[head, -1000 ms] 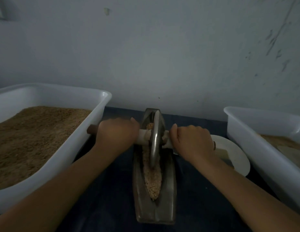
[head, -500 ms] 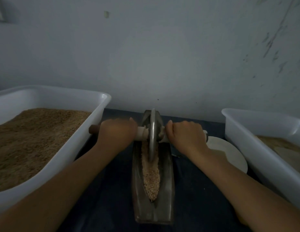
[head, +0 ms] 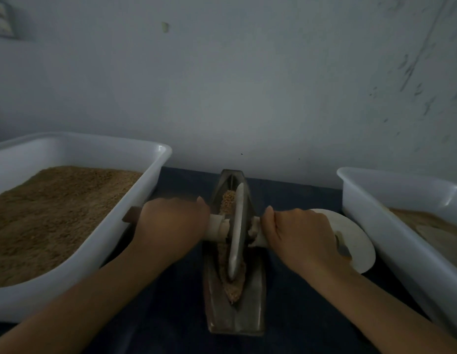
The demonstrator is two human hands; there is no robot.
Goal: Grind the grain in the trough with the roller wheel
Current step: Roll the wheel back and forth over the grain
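A narrow dark metal trough (head: 258, 312) lies lengthwise on the dark table in front of me, with tan grain (head: 228, 198) along its groove. A thin metal roller wheel (head: 237, 233) stands upright in the groove, near the trough's middle, on a pale wooden axle (head: 217, 227) that crosses it. My left hand (head: 171, 226) grips the axle left of the wheel. My right hand (head: 298, 233) grips the axle on the right side. The hands hide most of the axle; its dark left end (head: 130, 214) sticks out.
A large white tub (head: 135, 221) full of brown grain stands at the left. Another white tub (head: 370, 213) with some ground meal stands at the right. A white plate (head: 360, 241) lies between my right hand and that tub. A pale wall rises close behind.
The wheel went from mid-trough to the far end half a second ago and has now rolled back toward me, tilting slightly. Both hands moved with it.
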